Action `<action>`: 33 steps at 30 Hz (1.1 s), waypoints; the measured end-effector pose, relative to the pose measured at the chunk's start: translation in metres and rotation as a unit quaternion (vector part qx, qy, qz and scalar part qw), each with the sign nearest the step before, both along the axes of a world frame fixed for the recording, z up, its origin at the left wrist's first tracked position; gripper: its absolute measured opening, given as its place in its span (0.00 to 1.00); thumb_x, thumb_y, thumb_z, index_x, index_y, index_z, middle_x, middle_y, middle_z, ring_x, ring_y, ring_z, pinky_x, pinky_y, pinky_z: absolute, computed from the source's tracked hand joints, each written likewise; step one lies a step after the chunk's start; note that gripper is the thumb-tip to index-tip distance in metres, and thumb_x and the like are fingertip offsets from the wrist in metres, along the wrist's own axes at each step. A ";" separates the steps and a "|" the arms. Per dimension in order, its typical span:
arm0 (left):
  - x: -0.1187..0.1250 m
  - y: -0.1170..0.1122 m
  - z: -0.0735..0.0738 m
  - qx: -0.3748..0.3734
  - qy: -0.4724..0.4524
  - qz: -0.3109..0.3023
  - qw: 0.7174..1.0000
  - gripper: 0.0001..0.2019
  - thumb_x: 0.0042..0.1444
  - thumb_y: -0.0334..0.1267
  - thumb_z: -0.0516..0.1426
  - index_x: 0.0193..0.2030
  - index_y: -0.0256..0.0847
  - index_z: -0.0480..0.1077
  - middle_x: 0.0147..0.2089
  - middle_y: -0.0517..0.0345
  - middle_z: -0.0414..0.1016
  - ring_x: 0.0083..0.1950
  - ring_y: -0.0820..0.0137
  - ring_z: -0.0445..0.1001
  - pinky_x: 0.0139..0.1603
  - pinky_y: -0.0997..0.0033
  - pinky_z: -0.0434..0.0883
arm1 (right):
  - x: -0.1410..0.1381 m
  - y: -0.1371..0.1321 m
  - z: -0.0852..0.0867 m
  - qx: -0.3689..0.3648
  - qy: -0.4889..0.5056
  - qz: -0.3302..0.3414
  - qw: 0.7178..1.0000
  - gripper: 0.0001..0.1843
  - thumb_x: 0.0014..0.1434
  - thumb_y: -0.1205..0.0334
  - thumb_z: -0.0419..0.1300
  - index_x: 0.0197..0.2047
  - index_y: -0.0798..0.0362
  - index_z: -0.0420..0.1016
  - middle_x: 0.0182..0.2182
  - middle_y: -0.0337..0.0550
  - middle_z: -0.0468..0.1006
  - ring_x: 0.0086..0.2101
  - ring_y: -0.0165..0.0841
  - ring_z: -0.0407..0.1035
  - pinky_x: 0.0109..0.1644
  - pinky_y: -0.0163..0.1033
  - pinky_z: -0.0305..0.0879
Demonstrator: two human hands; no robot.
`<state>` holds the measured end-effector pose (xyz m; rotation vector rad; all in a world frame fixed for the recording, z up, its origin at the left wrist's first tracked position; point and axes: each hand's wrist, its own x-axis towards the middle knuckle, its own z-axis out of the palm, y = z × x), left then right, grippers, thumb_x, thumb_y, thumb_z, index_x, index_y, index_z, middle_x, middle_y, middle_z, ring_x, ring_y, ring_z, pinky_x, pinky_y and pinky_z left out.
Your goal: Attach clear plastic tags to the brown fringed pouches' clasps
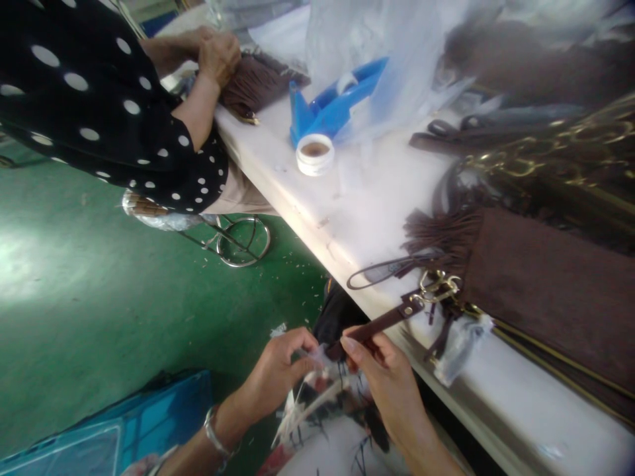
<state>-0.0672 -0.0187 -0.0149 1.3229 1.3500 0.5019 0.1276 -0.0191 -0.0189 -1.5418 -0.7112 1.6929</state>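
My right hand [389,373] grips a dark brown wrist strap [380,324] between thumb and fingers, near its lower end. The strap runs up to a gold clasp [439,285] at the corner of a brown fringed suede bag [546,284] lying on the table. With thumb and forefinger, my left hand [275,373] pinches a thin wisp of clear plastic film [317,357] beside the strap's end. A thin loop strap [372,272] reaches over the table edge, and a plastic-wrapped piece [461,347] hangs by the bag.
A white table [307,205] holds a blue tape dispenser [337,99], a tape roll [315,155], plastic bags and brown bags with gold chains [526,155]. Across it, a co-worker's hands [218,56] touch another fringed bag [258,86]. A blue crate [163,423] stands on the green floor.
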 end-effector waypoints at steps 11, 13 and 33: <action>0.014 -0.013 -0.006 -0.104 -0.134 0.067 0.983 0.08 0.61 0.41 0.60 0.37 0.37 0.74 0.33 0.56 0.78 0.34 0.66 0.74 0.40 0.69 0.69 | 0.007 0.001 0.007 0.010 -0.035 0.044 0.998 0.15 0.56 0.51 0.65 0.40 0.53 0.76 0.25 0.33 0.72 0.27 0.26 0.62 0.30 0.29 0.60; 0.018 -0.016 -0.004 -0.126 -0.156 0.087 0.976 0.11 0.61 0.43 0.60 0.40 0.36 0.75 0.35 0.54 0.78 0.34 0.65 0.75 0.39 0.68 0.70 | 0.007 0.000 0.008 0.010 -0.046 0.043 0.998 0.14 0.57 0.51 0.65 0.40 0.52 0.75 0.25 0.33 0.72 0.26 0.26 0.63 0.29 0.29 0.60; 0.040 0.005 0.008 -0.180 -0.152 0.104 0.966 0.20 0.57 0.52 0.60 0.36 0.33 0.74 0.28 0.53 0.74 0.27 0.68 0.70 0.28 0.71 0.69 | 0.004 0.001 0.017 -0.026 0.107 -0.232 0.966 0.18 0.51 0.48 0.70 0.37 0.50 0.73 0.21 0.31 0.69 0.21 0.24 0.59 0.25 0.27 0.58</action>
